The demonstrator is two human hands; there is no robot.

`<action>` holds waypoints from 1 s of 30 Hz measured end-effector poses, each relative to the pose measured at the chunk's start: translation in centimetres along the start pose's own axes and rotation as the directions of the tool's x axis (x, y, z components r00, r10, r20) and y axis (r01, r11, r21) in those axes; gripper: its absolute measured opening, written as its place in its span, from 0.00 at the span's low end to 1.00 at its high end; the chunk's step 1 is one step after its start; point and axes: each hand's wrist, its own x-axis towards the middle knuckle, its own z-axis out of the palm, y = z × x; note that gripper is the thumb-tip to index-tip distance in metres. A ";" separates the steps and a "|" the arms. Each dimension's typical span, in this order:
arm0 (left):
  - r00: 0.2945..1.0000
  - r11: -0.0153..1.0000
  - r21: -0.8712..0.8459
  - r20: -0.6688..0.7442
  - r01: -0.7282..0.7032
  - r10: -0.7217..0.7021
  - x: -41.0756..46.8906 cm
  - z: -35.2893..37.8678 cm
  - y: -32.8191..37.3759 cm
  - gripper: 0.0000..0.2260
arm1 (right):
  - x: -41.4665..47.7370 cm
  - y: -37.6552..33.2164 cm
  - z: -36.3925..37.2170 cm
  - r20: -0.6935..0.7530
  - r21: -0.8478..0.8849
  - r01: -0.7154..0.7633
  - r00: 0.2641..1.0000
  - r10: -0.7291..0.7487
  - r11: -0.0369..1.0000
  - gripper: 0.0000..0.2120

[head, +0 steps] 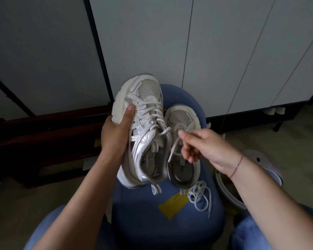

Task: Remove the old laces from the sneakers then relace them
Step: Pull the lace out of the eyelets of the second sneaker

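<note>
The left hand grips the laced sneaker by its sole edge, thumb pressed on the upper, holding it lifted over the blue stool. The right hand pinches that shoe's lace end between thumb and forefinger, the tip dangling. The second sneaker rests toward the stool's far right edge. A loose lace lies coiled by the right edge.

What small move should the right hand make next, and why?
Probably pull the lace sideways, out of its top eyelet. The right hand pinches the lace's end, the left hand holds the sneaker, and its lacing is not yet undone.
</note>
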 end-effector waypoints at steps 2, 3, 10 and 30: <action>0.999 0.996 0.084 -0.018 -0.041 0.043 -0.3 0.0 0.3 0.37 | -0.2 -0.4 0.6 0.035 -0.038 0.055 0.998 -0.053 0.998 0.18; 0.998 0.990 0.128 -0.023 -0.059 0.063 -0.4 0.0 0.4 0.34 | -0.2 -0.5 0.9 0.024 -0.036 0.104 0.994 -0.104 0.994 0.17; 0.989 0.940 0.309 0.011 -0.145 0.149 -1.4 0.9 0.5 0.31 | 0.6 1.1 2.1 -0.129 -0.358 0.351 0.899 -0.418 0.865 0.07; 0.992 0.961 0.248 0.004 -0.120 0.122 -1.3 0.6 0.9 0.28 | 1.0 1.1 2.4 -0.083 0.600 0.235 0.969 -0.233 0.765 0.05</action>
